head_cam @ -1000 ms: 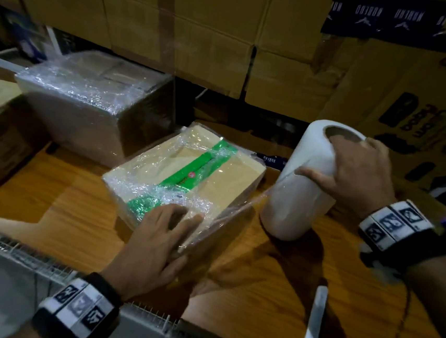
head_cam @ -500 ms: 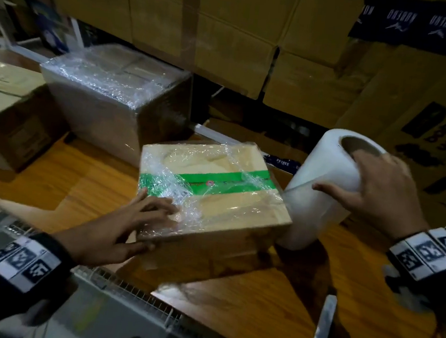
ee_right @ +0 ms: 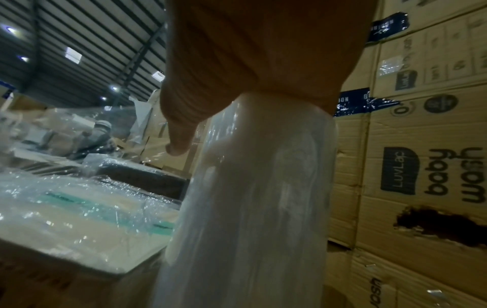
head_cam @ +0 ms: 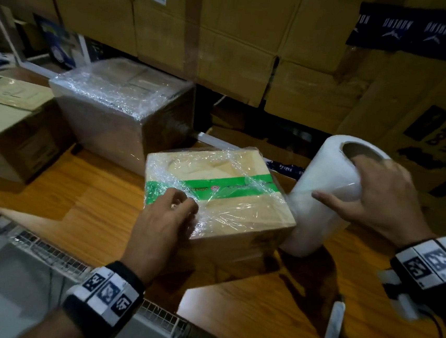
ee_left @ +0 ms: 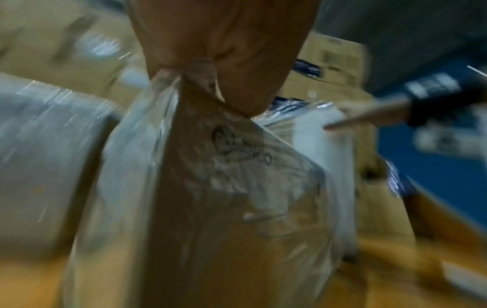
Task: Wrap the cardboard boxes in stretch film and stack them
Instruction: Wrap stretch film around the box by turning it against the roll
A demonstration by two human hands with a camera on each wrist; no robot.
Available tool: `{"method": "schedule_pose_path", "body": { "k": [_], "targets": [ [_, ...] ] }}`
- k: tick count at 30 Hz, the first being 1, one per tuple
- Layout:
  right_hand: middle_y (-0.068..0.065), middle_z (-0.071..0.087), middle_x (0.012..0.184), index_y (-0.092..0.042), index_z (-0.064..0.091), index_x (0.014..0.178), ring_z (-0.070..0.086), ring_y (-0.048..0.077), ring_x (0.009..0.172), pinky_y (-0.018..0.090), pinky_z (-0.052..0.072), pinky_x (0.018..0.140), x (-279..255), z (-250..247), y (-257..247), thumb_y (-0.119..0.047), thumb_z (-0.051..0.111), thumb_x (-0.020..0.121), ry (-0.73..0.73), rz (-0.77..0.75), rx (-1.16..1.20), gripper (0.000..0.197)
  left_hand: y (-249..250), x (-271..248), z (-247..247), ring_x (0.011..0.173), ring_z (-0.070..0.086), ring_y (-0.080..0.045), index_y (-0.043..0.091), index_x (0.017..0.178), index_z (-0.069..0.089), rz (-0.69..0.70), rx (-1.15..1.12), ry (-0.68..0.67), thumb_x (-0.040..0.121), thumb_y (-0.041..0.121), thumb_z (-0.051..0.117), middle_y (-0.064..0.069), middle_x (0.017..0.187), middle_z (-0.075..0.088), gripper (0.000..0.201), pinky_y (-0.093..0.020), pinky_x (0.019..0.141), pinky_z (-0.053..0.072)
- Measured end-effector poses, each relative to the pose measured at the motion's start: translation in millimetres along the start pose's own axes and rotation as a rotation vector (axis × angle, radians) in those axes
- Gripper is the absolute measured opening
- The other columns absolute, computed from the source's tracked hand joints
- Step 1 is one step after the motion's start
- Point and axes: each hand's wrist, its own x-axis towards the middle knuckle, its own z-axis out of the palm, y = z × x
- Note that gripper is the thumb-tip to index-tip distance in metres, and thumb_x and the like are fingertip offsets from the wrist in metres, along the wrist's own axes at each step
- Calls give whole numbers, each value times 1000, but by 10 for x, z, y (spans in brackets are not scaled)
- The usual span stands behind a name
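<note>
The box (head_cam: pixel 219 195), sealed with a green tape band, sits at the centre of the head view on the wooden bench (head_cam: pixel 77 195), with film already over its top and, in the left wrist view, over a side face. The left hand (head_cam: pixel 162 223) rests on the box's near left corner, fingers curled onto the film there; whether they pinch it or merely press it down cannot be told. The right hand (head_cam: pixel 377 200) grips the top of the film roll (head_cam: pixel 319 200), at right of centre, fingertips at the core opening and thumb stretched across the roll's side. The roll stands tilted, its lower part just beside the box's right face, possibly touching it.

Assessment: the step in hand appears to be another pass of film round the box. To do it well, the left hand should pin the box firmly so that it does not skid on the bench, while the roll stays close to the box faces and pays out under steady tension. Slack would leave more wrinkles like those already on top.

A wrapped box (head_cam: pixel 118 109) stands in the upper left, an unwrapped one (head_cam: pixel 8 126) at the left edge. Stacking is not yet begun.
</note>
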Motion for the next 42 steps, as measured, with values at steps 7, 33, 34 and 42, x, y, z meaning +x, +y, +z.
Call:
{"method": "schedule_pose_path", "body": {
  "k": [7,33,34,42],
  "targets": [
    [3,49,101,-4,55,127,41,21,94,44,33,89,27,-71,155,-67,44,79,-59,-83,201,80,296,-23,87,111,59,-29,14,127,68,169,138,-27,86,37,64,-10,126,63,47,-46,85,52],
    [15,69,112,-9,61,125,61,35,105,55,41,110,108,34,-114,-82,37,89,15,75,39,84,181,194,353,101,61,-27,20,123,69,185,2,-29,80,26,68,-7,118,64,43,-44,80,53],
    [14,69,105,-10,63,118,62,35,99,54,44,106,114,42,-151,-81,38,89,36,92,16,81,154,186,378,102,61,-27,22,128,68,195,27,-60,78,25,68,-5,121,64,50,-45,80,53],
    [16,66,86,-3,62,109,62,34,77,44,50,74,103,30,-409,-69,61,87,77,111,-39,69,488,218,400,88,43,-17,25,100,54,57,198,-97,98,75,32,2,100,47,55,-37,76,41]
  ]
}}
